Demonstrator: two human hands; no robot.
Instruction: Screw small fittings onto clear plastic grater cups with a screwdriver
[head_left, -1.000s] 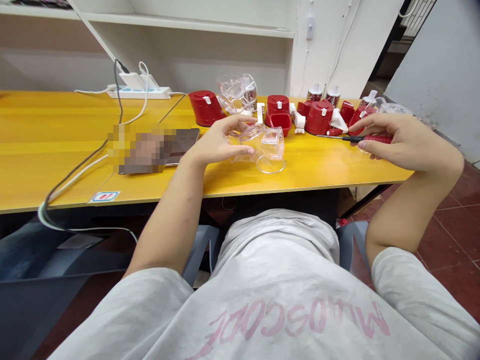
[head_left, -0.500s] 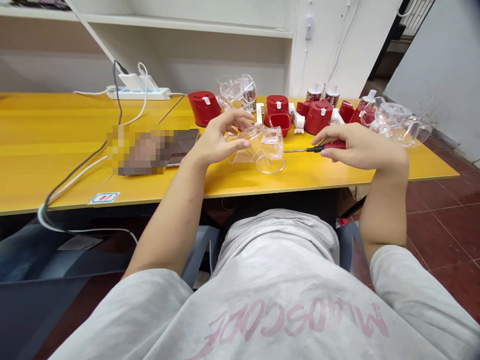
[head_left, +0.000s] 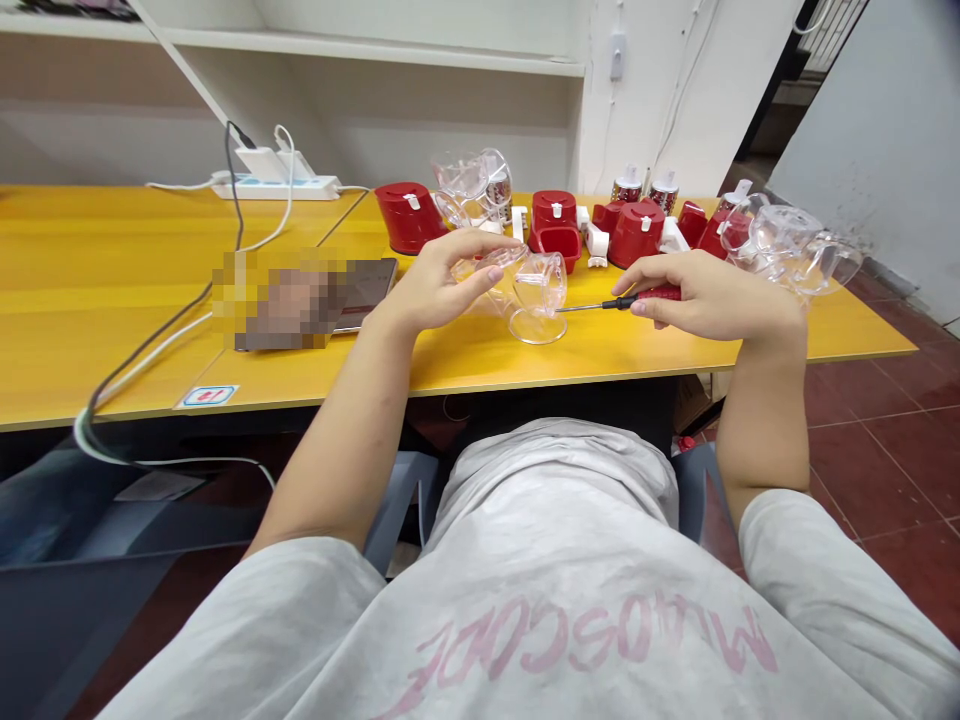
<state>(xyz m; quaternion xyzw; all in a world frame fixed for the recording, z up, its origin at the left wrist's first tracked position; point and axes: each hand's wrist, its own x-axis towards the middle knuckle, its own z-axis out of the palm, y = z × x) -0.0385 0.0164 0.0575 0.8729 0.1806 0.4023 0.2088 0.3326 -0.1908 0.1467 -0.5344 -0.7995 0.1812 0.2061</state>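
My left hand (head_left: 441, 284) grips a clear plastic housing (head_left: 543, 284) made of joined round, tube-like sections, lying on its side on the yellow table (head_left: 480, 372). Its thumb shows in front and the fingers reach over the top. Held in my right hand (head_left: 701, 293) is a screwdriver (head_left: 621, 302) with a red and black handle. The thin shaft points left, almost level, and its tip meets the right end of the housing near the lower edge. Whether a screw sits at the tip is too small to tell.
Red plastic cups (head_left: 637, 235) and white parts (head_left: 598, 243) stand along the back. More clear housings lie at the back (head_left: 472, 185) and right (head_left: 795, 245). A phone-like dark device (head_left: 365, 292), cables (head_left: 241, 215) and a power strip (head_left: 281, 187) are on the left.
My right hand has moved slightly left with the screwdriver, bringing its tip to the housing's lower right end. The housing has turned a little in my left hand.
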